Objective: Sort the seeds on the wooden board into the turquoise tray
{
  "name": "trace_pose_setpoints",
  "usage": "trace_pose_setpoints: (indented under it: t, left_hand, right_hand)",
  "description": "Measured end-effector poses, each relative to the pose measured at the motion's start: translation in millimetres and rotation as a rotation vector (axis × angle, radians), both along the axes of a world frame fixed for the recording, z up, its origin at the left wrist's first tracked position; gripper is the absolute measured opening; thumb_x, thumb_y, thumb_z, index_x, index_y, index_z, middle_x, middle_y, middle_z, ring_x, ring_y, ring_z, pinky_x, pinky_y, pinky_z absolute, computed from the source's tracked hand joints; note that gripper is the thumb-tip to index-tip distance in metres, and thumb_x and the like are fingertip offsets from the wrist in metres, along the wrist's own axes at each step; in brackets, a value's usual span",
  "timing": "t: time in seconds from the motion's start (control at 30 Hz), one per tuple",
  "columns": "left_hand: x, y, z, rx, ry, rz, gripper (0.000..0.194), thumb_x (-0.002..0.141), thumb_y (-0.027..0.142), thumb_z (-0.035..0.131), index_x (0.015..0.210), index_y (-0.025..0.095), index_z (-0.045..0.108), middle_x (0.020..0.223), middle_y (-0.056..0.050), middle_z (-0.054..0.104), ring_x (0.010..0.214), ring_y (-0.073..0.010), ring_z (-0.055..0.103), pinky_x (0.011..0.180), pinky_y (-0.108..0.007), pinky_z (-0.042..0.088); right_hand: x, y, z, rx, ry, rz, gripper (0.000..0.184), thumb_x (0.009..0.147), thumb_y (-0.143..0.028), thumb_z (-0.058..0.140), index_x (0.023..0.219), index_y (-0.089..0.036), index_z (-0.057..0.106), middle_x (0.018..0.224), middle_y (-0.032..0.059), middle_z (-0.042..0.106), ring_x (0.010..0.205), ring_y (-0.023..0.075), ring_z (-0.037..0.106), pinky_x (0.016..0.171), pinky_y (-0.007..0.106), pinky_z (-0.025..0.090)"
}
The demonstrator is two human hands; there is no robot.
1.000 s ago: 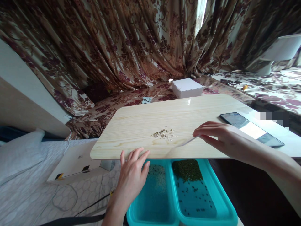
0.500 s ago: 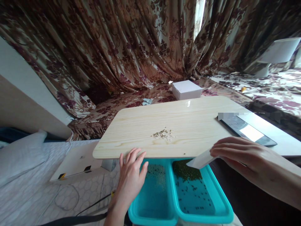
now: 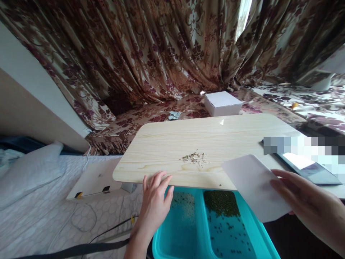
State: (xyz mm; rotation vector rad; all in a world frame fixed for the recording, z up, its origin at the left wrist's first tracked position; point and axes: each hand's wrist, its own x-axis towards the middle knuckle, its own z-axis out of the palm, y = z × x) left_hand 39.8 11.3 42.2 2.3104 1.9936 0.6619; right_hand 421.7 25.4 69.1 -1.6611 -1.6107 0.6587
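My right hand (image 3: 299,194) grips a white sheet of paper or thin card (image 3: 253,187), held tilted above the right compartment and the table's front edge. My left hand (image 3: 156,199) rests with spread fingers on the front edge of the pale wooden tabletop (image 3: 161,144). On that top lies a small mixed pile of green beans and white grains (image 3: 195,158). Below the edge sits a turquoise two-compartment tub (image 3: 203,230). Pale grains (image 3: 185,203) lie in its left compartment. Many dark green beans (image 3: 222,203) fill the back of the right one, with several scattered in front.
A tablet (image 3: 309,167) lies at the table's right end, partly blurred out. Behind the table stand a white box (image 3: 223,102) and a small cloth (image 3: 174,115). To the left are a white carton (image 3: 94,180), a pillow (image 3: 37,169) and a cable on the bed.
My right hand has raised the paper from over the right compartment and turned its flat face toward me. My left hand stays on the table edge. The view has shifted slightly.
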Motion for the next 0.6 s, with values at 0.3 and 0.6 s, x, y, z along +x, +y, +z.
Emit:
trace_pose_setpoints:
  t: [0.3,0.6]
  left_hand:
    - [2.5,2.0,15.2,-0.126,0.005,0.0,0.034,0.099,0.019,0.047,0.125,0.023,0.068,0.136,-0.012,0.067,0.128,-0.0291,0.061,0.118,-0.07,0.026]
    - [1.9,6.0,22.0,-0.175,-0.012,0.002,0.033,0.098,0.019,0.049,0.123,0.025,0.07,0.135,-0.011,0.068,0.126,-0.0285,0.062,0.12,-0.069,0.023]
  right_hand:
    - [-20.4,-8.8,32.1,0.375,-0.348,0.226,0.03,0.093,-0.032,0.056,0.115,-0.044,0.072,0.102,0.002,0.082,0.078,0.031,0.08,0.062,0.039,0.067]
    - [-17.9,-14.4,42.6,0.415,-0.412,0.387,0.043,0.094,-0.02,0.05,0.121,-0.047,0.07,0.105,0.0007,0.082,0.091,0.0302,0.078,0.072,0.042,0.068]
